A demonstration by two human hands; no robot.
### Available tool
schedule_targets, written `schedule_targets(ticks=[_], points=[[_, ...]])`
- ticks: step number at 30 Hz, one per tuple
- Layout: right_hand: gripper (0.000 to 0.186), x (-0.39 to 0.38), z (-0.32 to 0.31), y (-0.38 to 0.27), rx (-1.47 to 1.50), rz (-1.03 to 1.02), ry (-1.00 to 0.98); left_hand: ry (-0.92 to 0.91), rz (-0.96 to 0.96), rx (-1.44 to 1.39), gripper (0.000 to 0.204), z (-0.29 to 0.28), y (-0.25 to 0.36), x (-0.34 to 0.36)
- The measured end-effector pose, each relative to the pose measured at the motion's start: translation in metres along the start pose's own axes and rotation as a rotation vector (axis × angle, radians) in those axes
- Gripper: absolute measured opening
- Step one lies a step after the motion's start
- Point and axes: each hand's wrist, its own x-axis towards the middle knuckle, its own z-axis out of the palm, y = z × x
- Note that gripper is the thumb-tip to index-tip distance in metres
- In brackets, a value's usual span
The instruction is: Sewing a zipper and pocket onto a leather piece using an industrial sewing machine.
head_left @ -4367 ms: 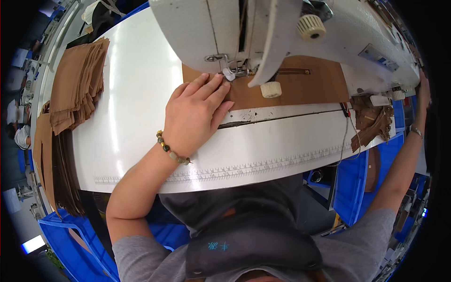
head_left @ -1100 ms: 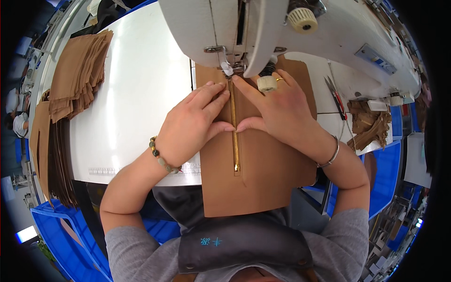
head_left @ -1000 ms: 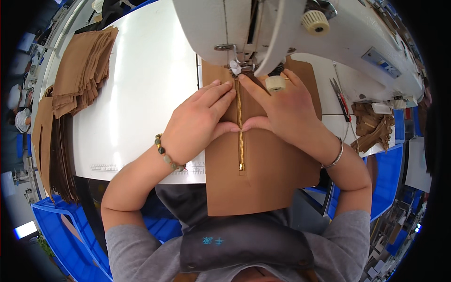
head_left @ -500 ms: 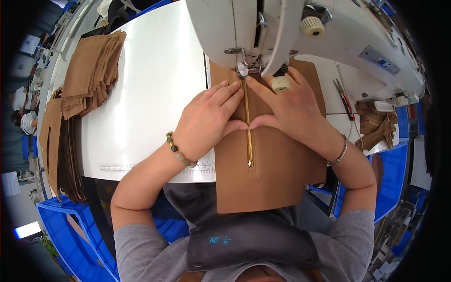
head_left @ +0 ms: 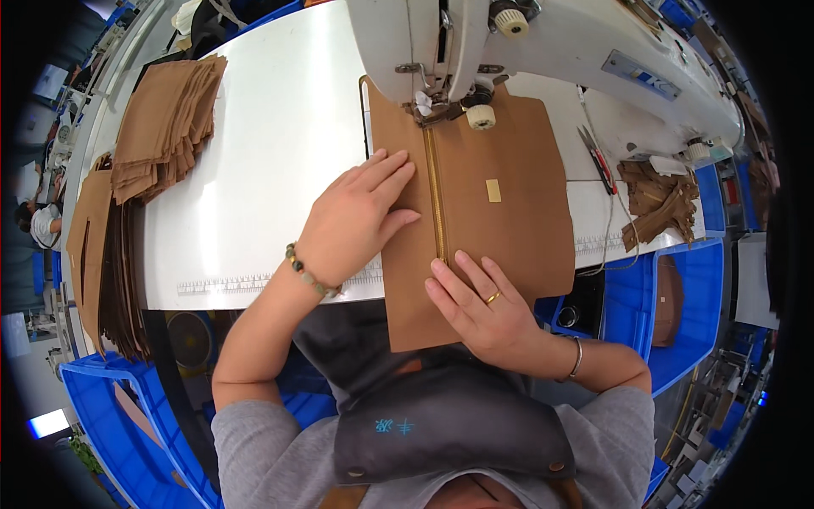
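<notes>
A brown leather-like panel lies under the presser foot of a white sewing machine. Down the panel runs a gold-toothed zipper, its upper end at the foot. My left hand rests flat left of the zipper, fingers stretched out on the panel's left edge. Near the zipper's lower end, my right hand lies with fingers extended on the panel, hiding the zipper pull. Neither hand grips anything. A small pale-yellow rectangle sits on the panel right of the zipper.
Stacked brown pieces lie at the far left, with more panels hanging nearer. Red-handled scissors and a heap of brown scraps are on the right. Blue bins stand below the table on both sides.
My right hand has moved from beside the needle toward me, to the zipper's lower end, uncovering the yellow rectangle. My left hand has shifted slightly away from the zipper. The view has shifted slightly.
</notes>
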Motion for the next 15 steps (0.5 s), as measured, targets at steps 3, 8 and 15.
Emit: schedule_targets(ticks=[3, 8, 15], points=[[0.049, -0.007, -0.008, 0.009, 0.417, 0.124, -0.027, 0.107, -0.21, -0.127, 0.04, -0.02, 0.007, -0.029], [0.043, -0.012, -0.02, 0.028, 1.073, 0.276, 0.006, 0.18, -0.158, -0.144, 0.024, -0.026, 0.027, -0.064], [0.043, -0.009, -0.021, 0.027, 1.003, 0.241, -0.014, 0.261, 0.173, -0.058, 0.029, 0.007, 0.039, -0.059]])
